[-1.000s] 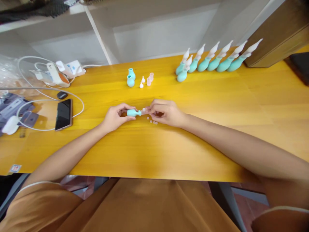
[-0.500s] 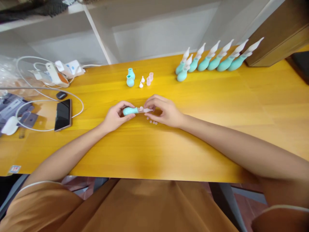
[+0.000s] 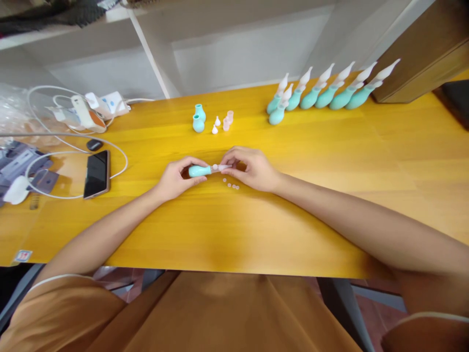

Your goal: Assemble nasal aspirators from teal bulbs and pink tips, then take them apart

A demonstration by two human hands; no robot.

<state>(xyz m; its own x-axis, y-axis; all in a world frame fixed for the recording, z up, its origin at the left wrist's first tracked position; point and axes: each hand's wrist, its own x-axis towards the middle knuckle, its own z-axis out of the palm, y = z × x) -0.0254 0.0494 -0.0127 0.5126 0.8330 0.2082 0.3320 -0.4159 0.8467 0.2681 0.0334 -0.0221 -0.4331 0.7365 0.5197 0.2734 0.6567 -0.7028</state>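
Observation:
My left hand (image 3: 179,178) is closed around the turquoise bulb of a nasal aspirator (image 3: 200,170), which lies level just above the table. My right hand (image 3: 252,168) pinches its pale pointed nozzle between thumb and fingers. Between the two hands a clear collar and a small round knob (image 3: 215,167) show. Several tiny pale discs (image 3: 234,186) lie on the wood beneath my right hand. Beyond my hands stand two turquoise bulbs (image 3: 198,123), two small white funnel-shaped pieces (image 3: 215,129) and a few clear pinkish cups (image 3: 226,124).
Several assembled nasal aspirators (image 3: 310,98) stand in a row at the back right, beside a brown box (image 3: 414,63). On the left are a phone (image 3: 97,175), a white power strip with plugs (image 3: 86,115), looping white cables and grey parts (image 3: 25,161).
My right fingers have closed in on the nozzle and now cover its tip more. The aspirator and both hands have otherwise hardly moved.

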